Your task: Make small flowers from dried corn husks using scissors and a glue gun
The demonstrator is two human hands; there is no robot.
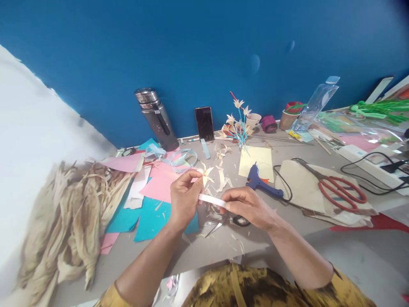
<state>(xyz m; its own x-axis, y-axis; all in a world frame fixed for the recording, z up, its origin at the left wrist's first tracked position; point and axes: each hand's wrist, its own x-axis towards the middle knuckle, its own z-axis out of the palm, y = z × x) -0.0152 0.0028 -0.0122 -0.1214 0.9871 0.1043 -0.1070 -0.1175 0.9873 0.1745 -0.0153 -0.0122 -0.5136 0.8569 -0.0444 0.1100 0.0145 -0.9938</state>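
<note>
Between thumb and fingers, my left hand [187,197] pinches a cream star-shaped flower [206,174] that looks made of dried husk. A narrow white strip [212,200] runs from just under the flower across to my right hand [247,205], which grips its other end. Whether the strip is wrapped round the flower's stem is hidden by my left fingers. Below my hands lie small scissors with black handles [241,221], partly covered by my right hand. A blue glue gun [260,182] rests just beyond my right hand, near a pale yellow paper [255,160].
Dried husks [76,217] are heaped at the left, beside pink and blue paper sheets [153,219]. A dark flask [156,119], a phone [204,123] and finished flowers [239,123] stand along the wall. Large red-handled scissors [341,194] and a power strip [370,166] lie right.
</note>
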